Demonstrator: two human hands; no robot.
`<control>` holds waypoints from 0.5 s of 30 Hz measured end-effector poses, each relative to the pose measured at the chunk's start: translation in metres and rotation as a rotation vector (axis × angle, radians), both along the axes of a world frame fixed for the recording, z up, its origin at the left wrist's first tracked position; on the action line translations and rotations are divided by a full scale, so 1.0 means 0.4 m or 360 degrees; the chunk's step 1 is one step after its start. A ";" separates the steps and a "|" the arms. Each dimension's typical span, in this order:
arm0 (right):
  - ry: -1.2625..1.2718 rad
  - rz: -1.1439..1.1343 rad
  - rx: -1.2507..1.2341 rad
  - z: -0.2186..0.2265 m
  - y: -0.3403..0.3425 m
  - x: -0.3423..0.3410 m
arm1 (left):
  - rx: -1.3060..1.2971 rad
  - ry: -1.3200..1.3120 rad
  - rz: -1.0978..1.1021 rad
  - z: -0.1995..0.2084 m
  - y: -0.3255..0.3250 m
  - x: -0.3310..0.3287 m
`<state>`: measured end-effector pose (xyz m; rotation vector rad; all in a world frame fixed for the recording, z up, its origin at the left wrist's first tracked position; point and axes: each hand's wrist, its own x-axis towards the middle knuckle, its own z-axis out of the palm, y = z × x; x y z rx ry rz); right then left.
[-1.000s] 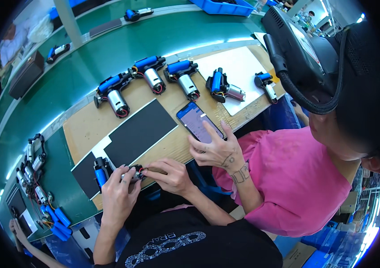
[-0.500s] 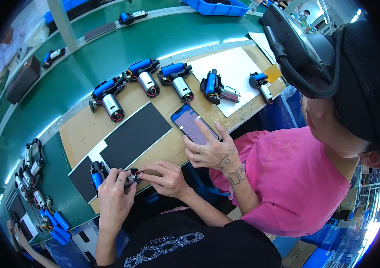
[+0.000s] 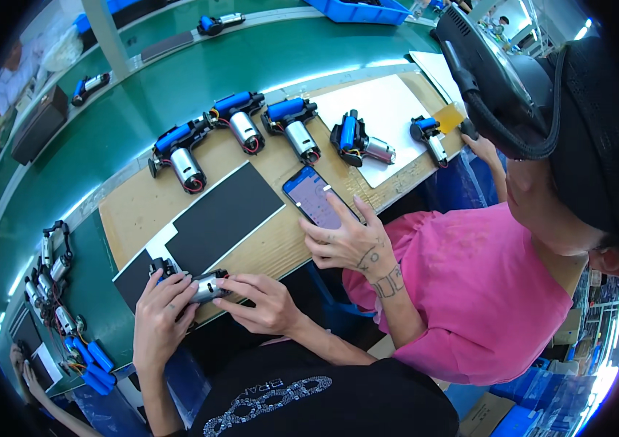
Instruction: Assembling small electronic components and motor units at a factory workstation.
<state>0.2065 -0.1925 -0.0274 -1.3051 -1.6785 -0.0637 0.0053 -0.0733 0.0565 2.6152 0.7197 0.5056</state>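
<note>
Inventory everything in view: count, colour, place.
Table: 1, green, centre
Board: 1, tan, on table
Held motor: 1, silver, near edge
Units: 7, blue-silver, 5 on board, 2 beyond
Panels: 2, black, board's left
Sheets: 2, white, board's right
Tag: 1, yellow, right
Phone: 1, dark-framed, near edge
Parts pile: uncounted, silver-blue, left
Bin: 1, blue, top
Box: 1, brown, upper left
Co-worker: 1, pink-shirted, right
Left grip: 1, bare, on motor
Right grip: 1, bare, on motor
</note>
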 end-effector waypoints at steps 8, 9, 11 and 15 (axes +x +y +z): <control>0.0051 0.0002 -0.0039 -0.026 -0.003 -0.034 | -0.0081 -0.0027 -0.0113 0.001 0.019 0.000; 0.0049 0.0002 -0.0038 -0.027 -0.001 -0.034 | -0.0080 -0.0029 -0.0113 0.003 0.022 -0.002; 0.0095 0.0023 -0.0005 -0.032 0.003 -0.033 | -0.0139 0.0003 -0.0140 0.005 0.029 -0.005; 0.0112 0.0041 -0.0024 -0.032 0.003 -0.036 | -0.0187 0.0002 -0.0044 0.008 0.019 -0.002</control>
